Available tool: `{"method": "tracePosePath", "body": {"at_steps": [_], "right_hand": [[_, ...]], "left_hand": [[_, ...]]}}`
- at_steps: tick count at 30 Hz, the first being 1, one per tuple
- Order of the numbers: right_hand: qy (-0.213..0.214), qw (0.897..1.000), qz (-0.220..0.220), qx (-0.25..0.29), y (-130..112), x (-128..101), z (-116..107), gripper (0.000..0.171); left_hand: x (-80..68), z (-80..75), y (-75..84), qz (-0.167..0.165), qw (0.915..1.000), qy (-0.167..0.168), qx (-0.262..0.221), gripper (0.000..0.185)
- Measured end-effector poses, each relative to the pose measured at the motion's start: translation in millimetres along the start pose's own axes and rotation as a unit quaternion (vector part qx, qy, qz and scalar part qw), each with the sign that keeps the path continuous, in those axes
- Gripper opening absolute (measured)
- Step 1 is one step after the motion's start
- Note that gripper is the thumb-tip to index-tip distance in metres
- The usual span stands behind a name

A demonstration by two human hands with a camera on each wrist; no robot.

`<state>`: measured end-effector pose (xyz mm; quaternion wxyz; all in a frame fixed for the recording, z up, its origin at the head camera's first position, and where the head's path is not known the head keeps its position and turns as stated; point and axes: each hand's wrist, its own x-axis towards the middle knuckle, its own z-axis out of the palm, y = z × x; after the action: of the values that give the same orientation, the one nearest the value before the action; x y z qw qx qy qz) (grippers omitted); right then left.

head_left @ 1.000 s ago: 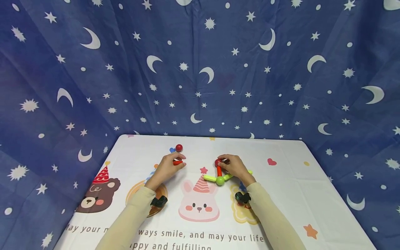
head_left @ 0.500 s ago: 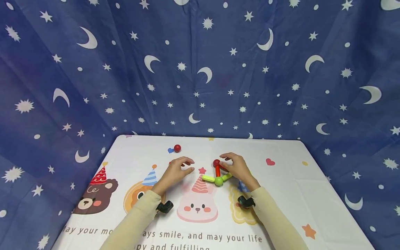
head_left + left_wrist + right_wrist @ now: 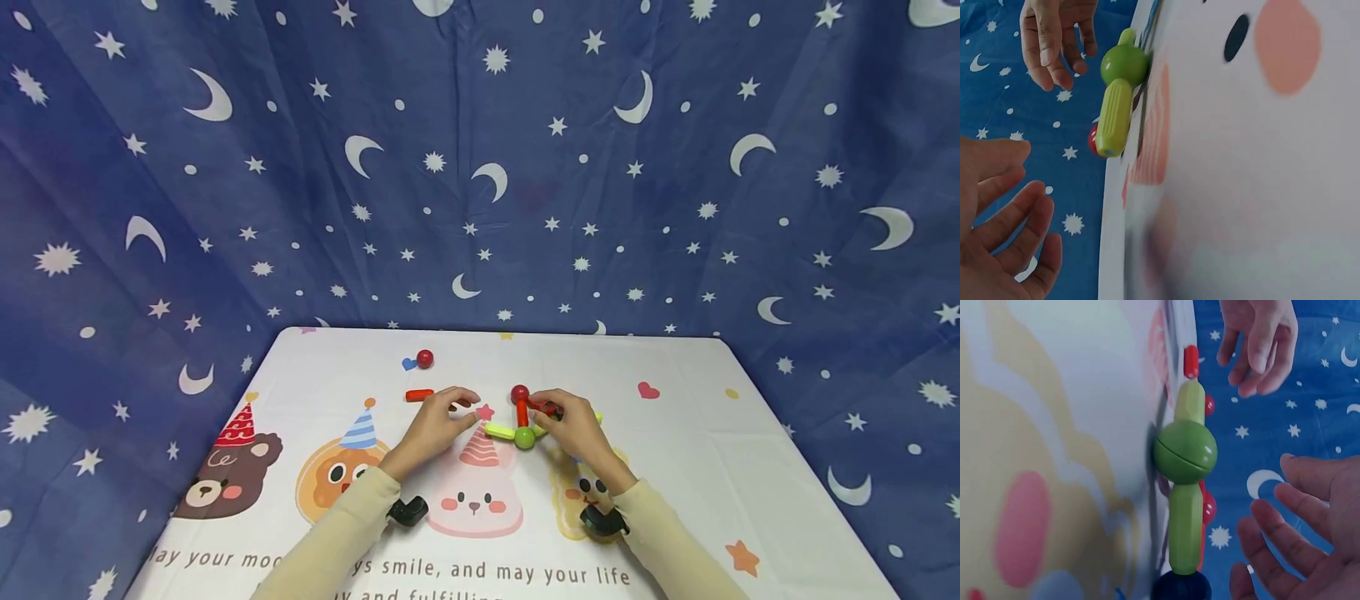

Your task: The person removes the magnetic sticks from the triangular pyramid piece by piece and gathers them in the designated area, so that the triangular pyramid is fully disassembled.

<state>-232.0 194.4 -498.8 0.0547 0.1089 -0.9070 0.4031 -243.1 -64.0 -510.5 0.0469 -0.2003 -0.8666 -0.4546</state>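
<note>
Toy build of sticks and balls (image 3: 525,421) is sitting mid-surface, just right of the pink star print: green ball (image 3: 525,437) at the near joint, yellow-green sticks (image 3: 500,430) running left and right off it, a red stick going far to a red ball (image 3: 519,393). Wrist views are showing the same green ball (image 3: 1185,451) with green sticks (image 3: 1114,117) either side.

Right hand (image 3: 573,421) is sitting over the right part of the build, fingers curling at a red piece (image 3: 546,407); whether it is pinching or only touching, cannot tell. Left hand (image 3: 438,419) is hovering just left of the build, fingers loosely spread, holding nothing, not touching the stick.

A loose red stick (image 3: 419,394) is lying left of the left hand; a loose red ball (image 3: 425,359) is further back by a blue heart print. Printed cloth is covering the surface (image 3: 675,467).

Risk, as a judgement: a sideways nudge from either hand is likely to pop the joints apart or roll a ball off, since the loose balls have nothing stopping them.
</note>
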Motion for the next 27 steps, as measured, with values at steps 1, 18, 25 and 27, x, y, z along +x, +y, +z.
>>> {"method": "tracePosePath", "body": {"at_steps": [1,18,25,27], "right_hand": [[-0.003,1.0,0.005,0.001,0.0,-2.6,1.1,0.028],[-0.015,0.999,0.005,-0.036,-0.1,-19.0,10.8,0.027],[-0.017,0.998,0.008,-0.064,2.2,-17.8,12.6,0.025],[-0.021,0.997,0.004,-0.069,3.2,-16.7,13.6,0.025]], "left_hand": [[-0.8,1.3,0.2,-0.002,1.0,-0.001,0.001,0.026],[-2.9,20.6,-2.5,-0.005,0.9982,-0.06,-0.002,0.031],[3.7,31.8,-2.0,0.009,0.9935,-0.113,0.011,0.027],[5.7,33.9,-2.4,0.011,0.9923,-0.123,0.013,0.024]]}}
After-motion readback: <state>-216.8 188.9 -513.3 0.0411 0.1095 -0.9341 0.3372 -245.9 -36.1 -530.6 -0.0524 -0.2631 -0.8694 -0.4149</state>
